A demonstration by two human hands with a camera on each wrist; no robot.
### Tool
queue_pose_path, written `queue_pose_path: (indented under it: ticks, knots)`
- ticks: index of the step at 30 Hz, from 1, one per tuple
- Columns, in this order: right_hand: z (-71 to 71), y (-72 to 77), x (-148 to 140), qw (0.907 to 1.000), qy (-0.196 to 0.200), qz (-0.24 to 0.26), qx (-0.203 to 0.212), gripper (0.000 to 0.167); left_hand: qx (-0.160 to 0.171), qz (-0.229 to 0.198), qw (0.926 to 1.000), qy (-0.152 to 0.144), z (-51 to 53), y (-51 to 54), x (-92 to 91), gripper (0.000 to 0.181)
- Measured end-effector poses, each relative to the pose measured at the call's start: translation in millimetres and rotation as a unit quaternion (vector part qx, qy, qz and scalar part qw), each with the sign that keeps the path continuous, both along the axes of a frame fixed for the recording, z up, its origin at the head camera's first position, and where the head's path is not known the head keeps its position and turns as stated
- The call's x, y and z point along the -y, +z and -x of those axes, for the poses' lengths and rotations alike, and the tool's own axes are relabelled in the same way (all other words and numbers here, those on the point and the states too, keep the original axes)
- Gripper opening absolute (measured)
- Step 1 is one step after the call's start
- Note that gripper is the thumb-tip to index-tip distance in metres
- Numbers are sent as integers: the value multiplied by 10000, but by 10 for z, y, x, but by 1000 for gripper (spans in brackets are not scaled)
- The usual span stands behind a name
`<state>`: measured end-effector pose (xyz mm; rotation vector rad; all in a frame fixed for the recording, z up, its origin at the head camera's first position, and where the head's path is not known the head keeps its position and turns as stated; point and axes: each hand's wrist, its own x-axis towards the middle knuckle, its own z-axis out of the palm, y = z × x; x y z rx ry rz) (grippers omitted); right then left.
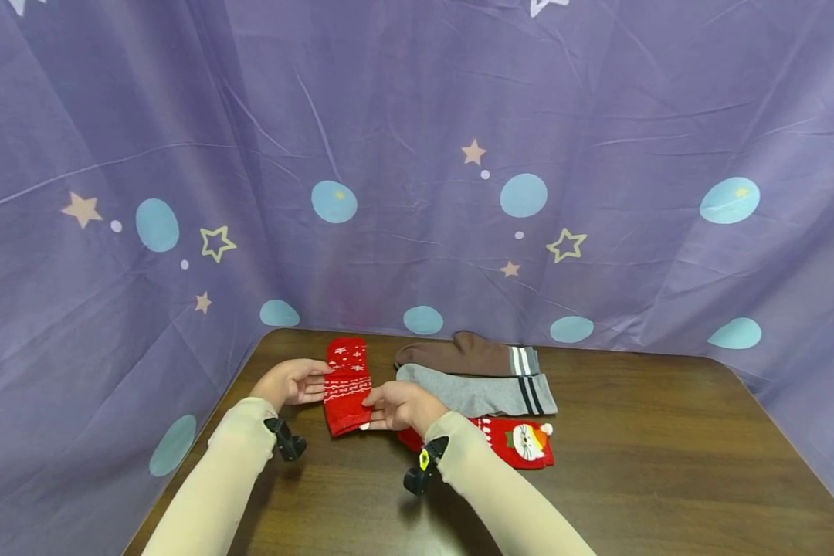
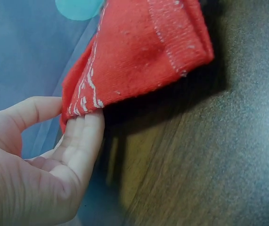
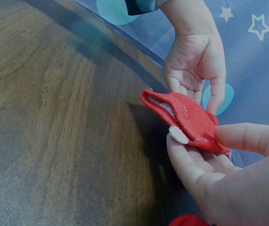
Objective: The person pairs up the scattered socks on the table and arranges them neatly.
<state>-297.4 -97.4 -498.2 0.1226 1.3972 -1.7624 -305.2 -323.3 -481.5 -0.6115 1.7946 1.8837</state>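
A red sock [image 1: 347, 390] with white snowflakes and patterned bands is held between both hands at the left of the table. Its left edge is pinched by my left hand [image 1: 292, 382], thumb on top and fingers beneath, as the left wrist view shows. My right hand [image 1: 403, 405] pinches the opposite edge near the cuff. In the right wrist view the cuff opening of the sock [image 3: 186, 115] faces the camera, and a white pompom [image 3: 178, 134] sits by the right fingertips. The cuff end is raised off the wood.
To the right lie a brown sock [image 1: 452, 359] with white stripes, a grey sock [image 1: 452, 392] with black stripes, and another red sock [image 1: 538, 455] with a cat face, partly behind my right wrist. A purple curtain [image 1: 417, 154] borders the wooden table [image 1: 653, 448].
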Motion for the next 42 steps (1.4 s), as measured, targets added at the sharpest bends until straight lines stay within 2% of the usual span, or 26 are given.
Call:
queue_pose_path:
  ticks: [3, 5, 8, 10, 12, 15, 17, 19, 22, 26, 34, 37, 40, 42]
  knots:
    - [-6, 18, -22, 10000, 7, 1, -51, 32, -17, -58, 10000, -50, -21, 19, 15, 17]
    - [-6, 28, -35, 10000, -3, 6, -37, 37, 32, -39, 10000, 28, -35, 31, 14, 13]
    - [-12, 40, -47, 10000, -86, -7, -13, 24, 103, -20, 9999, 99, -50, 36, 23, 14]
    - [-13, 50, -48, 9999, -128, 0, 64, 12, 137, 15, 9998, 176, -60, 31, 18, 21]
    - [-15, 59, -46, 9998, -148, -7, 115, 6, 146, 45, 9998, 148, -64, 21, 21, 36]
    - [-5, 60, -46, 9997, -190, 17, 162, 4, 132, 137, 9997, 167, -61, 4, -8, 60]
    - [6, 53, -45, 9997, -211, 25, 104, 9, 110, 182, 9996, 185, -56, -3, -32, 66]
    - [16, 51, -47, 9998, -181, 16, -4, 19, 88, 189, 9994, 288, -50, -4, -66, 64]
    - [32, 53, -60, 9998, -11, -21, -205, 35, 90, 151, 9988, 447, -38, -1, -120, 48]
    - [43, 63, -87, 9989, 173, -36, -424, 42, 133, 80, 9981, 596, -13, -3, -170, 26]
    - [50, 58, -128, 9993, 36, 115, -356, 39, 117, -72, 9972, 738, 34, -23, -218, 29]
    - [53, 67, -142, 9995, -71, 176, -233, 29, 89, -197, 9968, 775, 38, -27, -228, 27]
    - [60, 76, -161, 9995, -184, 192, -168, 17, 16, -326, 9969, 721, 40, -27, -229, 23]
    - [64, 83, -177, 9995, -206, 170, -177, 14, -45, -372, 9972, 652, 43, -25, -228, 19]
